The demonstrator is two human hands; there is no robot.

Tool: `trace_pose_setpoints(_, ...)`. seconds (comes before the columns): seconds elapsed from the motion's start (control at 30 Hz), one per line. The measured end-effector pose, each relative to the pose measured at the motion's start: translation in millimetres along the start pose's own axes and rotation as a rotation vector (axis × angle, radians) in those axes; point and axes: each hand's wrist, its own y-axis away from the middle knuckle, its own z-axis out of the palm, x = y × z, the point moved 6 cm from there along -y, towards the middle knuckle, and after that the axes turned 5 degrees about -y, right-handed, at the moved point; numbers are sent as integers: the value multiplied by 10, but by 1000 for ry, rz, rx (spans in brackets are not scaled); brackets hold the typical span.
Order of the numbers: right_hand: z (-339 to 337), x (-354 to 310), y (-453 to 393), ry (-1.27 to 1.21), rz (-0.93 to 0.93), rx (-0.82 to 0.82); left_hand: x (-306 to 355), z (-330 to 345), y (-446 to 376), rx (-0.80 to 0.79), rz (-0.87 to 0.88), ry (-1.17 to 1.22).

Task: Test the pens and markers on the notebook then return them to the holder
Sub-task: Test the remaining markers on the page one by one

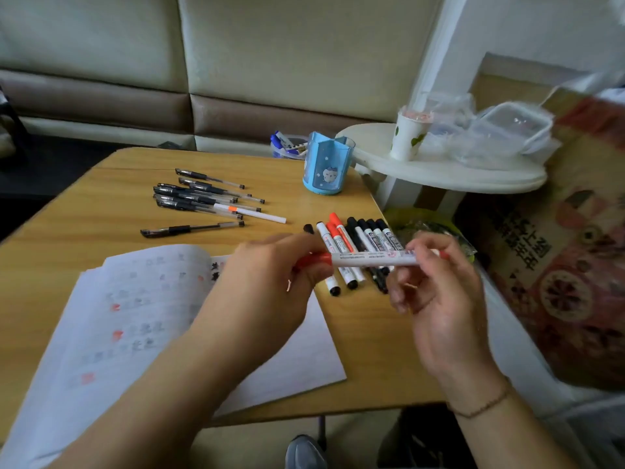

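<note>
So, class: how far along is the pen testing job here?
Done: the notebook already carries red and black test marks. In hand: both hands hold a red marker, left hand at its cap, right hand on the barrel. Left: the holder appears empty.

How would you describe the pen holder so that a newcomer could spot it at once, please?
Start at the wooden table and look to its far right corner, beside the white round shelf. There stands the pen holder, upright and apart from the pens: a light blue cup bearing a small cartoon face.
</note>
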Motion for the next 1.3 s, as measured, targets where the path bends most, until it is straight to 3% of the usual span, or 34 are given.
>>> trace_pose_setpoints(0.13, -262, -19, 60, 189, 47, -11, 46, 151, -9, -54, -51, -66)
trace_pose_setpoints(0.23, -725, -173, 26, 113, 29, 197, 57, 289, 22, -146, -107, -156)
trace_pose_setpoints(0.3, -1014, -269, 31, 61, -22, 308, 154, 396, 52, -180, -56, -187)
trace_pose_setpoints(0.4, -1202, -235, 66, 41, 2, 350, 290, 565, 97, -231, 6, -239)
trace_pose_setpoints(0.5, -1200, -146, 88, 129, 42, 302, 333, 653, 77, -248, 7, -302)
trace_pose_setpoints(0.67, -996, 82, 86, 494, 80, 130, 84, 659, 21, -274, -160, -413)
trace_pose_setpoints(0.8, -922, 173, -24, 731, -16, 252, -21, 767, 85, -386, -224, -502)
trace_pose_setpoints(1.07, -260, 168, -334, 1343, -303, 222, -6, 806, 103, -427, -240, -519)
trace_pose_setpoints(1.3, -68, 417, -499, 1397, -341, 56, -22, 730, 138, -453, -219, -470)
